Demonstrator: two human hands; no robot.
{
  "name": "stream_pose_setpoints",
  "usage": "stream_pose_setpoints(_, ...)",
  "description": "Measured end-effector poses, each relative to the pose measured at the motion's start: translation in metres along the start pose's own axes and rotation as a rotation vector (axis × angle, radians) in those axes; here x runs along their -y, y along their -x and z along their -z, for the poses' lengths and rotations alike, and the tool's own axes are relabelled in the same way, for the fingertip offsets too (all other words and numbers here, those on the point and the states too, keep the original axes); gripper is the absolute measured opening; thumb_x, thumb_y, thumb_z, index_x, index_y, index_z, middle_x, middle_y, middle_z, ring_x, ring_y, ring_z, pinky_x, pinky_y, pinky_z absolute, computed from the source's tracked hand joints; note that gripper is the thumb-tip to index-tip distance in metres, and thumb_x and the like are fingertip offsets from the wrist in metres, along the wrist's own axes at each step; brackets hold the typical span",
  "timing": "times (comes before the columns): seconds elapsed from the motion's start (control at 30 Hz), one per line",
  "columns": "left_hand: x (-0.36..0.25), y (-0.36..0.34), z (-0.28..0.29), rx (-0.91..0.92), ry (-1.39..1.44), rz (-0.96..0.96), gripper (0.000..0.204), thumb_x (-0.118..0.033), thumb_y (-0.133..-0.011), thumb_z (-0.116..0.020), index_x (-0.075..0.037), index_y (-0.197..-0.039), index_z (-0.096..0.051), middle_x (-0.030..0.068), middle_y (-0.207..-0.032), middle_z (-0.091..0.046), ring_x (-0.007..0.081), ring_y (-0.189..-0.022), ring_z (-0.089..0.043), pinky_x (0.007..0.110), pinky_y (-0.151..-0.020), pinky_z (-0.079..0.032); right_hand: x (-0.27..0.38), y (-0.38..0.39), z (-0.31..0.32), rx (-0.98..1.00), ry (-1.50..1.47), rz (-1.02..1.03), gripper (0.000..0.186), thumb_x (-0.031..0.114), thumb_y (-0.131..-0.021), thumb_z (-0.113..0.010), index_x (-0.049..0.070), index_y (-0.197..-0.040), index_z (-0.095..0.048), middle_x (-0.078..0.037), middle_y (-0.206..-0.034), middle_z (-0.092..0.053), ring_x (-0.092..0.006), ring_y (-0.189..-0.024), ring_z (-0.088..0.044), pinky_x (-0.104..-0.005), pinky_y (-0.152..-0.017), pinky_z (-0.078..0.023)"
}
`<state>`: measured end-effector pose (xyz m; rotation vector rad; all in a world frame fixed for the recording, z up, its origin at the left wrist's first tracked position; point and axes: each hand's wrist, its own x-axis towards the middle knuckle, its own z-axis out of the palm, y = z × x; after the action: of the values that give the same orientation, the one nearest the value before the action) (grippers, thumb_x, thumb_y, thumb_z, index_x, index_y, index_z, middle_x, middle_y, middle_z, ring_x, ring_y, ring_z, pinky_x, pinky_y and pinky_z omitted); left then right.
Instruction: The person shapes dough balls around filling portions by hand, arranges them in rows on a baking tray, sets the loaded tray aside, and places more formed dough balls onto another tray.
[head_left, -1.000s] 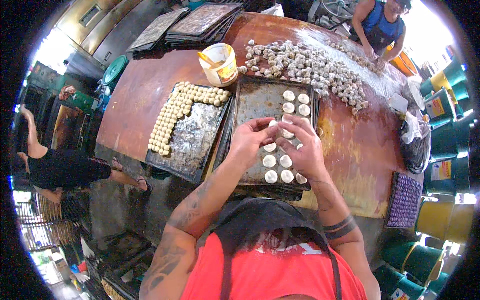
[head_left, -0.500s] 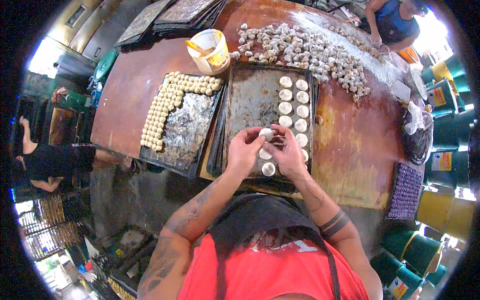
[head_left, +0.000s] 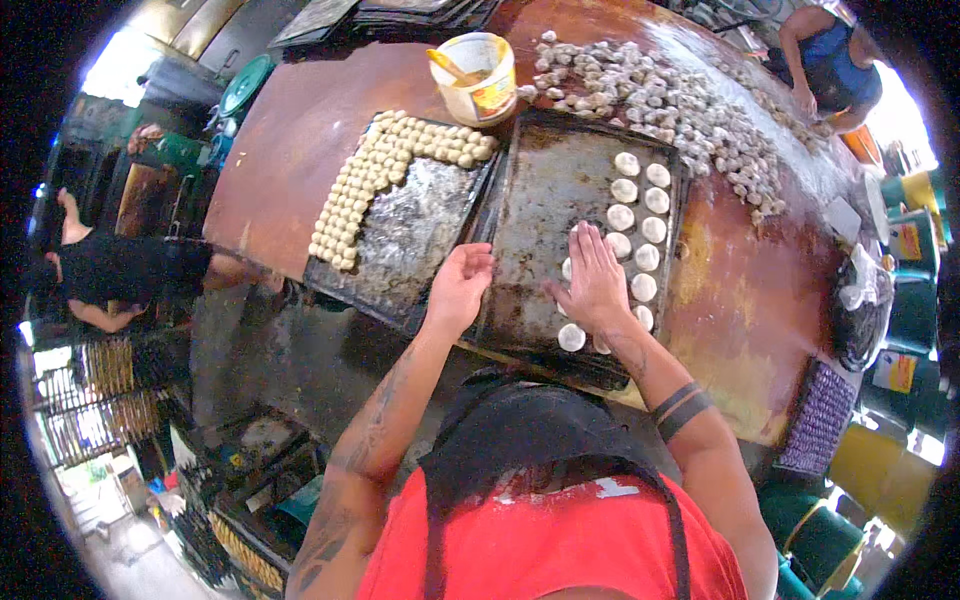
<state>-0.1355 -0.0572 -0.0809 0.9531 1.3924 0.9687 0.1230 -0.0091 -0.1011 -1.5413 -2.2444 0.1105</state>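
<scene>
My right hand (head_left: 597, 283) lies flat, fingers stretched out, on the dark baking tray (head_left: 545, 200), pressing down over a spot in the row of dough discs. What is under the palm is hidden. Pale, flattened dough discs (head_left: 620, 217) stand in columns along the tray's right side, and some peek out beside my hand. My left hand (head_left: 462, 287) hovers by the tray's left edge, loosely half-curled, with nothing visible in it. To the left, a second tray (head_left: 400, 230) carries many small dough balls (head_left: 350, 200) along its left and far sides.
Beyond the trays stands a white bucket (head_left: 477, 85) with an orange-handled tool. A heap of greyish lumps (head_left: 640, 95) lies on the floured wooden table (head_left: 730, 300). Stacked trays (head_left: 390, 25) sit at the back. Another person (head_left: 830, 65) works at the far right; one (head_left: 130, 265) is at the left.
My hands have parted: the left drew back leftward, while the right went from fingering a dough piece to lying flat on the tray. The whole view has shifted, moving the trays rightward.
</scene>
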Motion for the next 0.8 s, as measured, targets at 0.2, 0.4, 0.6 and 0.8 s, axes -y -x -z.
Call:
stream_pose_setpoints(0.2,0.013,-0.025,0.130,-0.344,-0.938,-0.156,0.029,-0.013,-0.091,-0.069,-0.004,-0.118,-0.068,0.0169,-0.095,-0.073,0.0343,-0.093,-0.071,0.044,-0.085,-0.057,-0.098,-0.022,0.031,-0.180,-0.392,-0.406,0.043,0.017,-0.084,-0.073,0.005,-0.125,-0.068,-0.019,-0.118,-0.072,-0.0387,-0.115,-0.066,-0.0490,-0.099,-0.052)
stream_pose_setpoints(0.4,0.038,-0.041,0.223,-0.626,-1.600,-0.219,0.017,-0.015,-0.087,-0.069,-0.005,-0.101,-0.071,0.0168,-0.103,-0.069,0.0399,-0.096,-0.069,0.052,-0.083,-0.056,-0.223,0.063,-0.023,-0.077,-0.105,-0.247,0.040,0.004,-0.076,-0.068,0.002,-0.115,-0.072,-0.018,-0.116,-0.072,-0.0382,-0.114,-0.064,-0.0470,-0.102,-0.050)
stream_pose_setpoints(0.6,0.013,-0.073,0.148,-0.548,-0.742,-0.079,0.023,-0.010,-0.084,-0.071,-0.001,-0.105,-0.077,0.0145,-0.103,-0.077,0.0321,-0.099,-0.073,0.042,-0.092,-0.056,-0.195,0.083,0.015,-0.189,-0.398,-0.632,0.030,0.005,-0.086,-0.069,0.003,-0.117,-0.071,-0.011,-0.111,-0.073,-0.0271,-0.097,-0.068,-0.0384,-0.090,-0.054)
stream_pose_setpoints(0.8,-0.009,-0.062,-0.008,0.114,0.766,0.192,0.031,-0.001,-0.095,-0.066,0.007,-0.124,-0.062,0.0180,-0.113,-0.074,0.0307,-0.104,-0.073,0.039,-0.091,-0.061,-0.111,0.044,0.063,-0.236,-1.039,-0.685,0.027,0.006,-0.091,-0.074,0.002,-0.118,-0.073,-0.008,-0.108,-0.076,-0.0163,-0.095,-0.069,-0.0317,-0.088,-0.056)
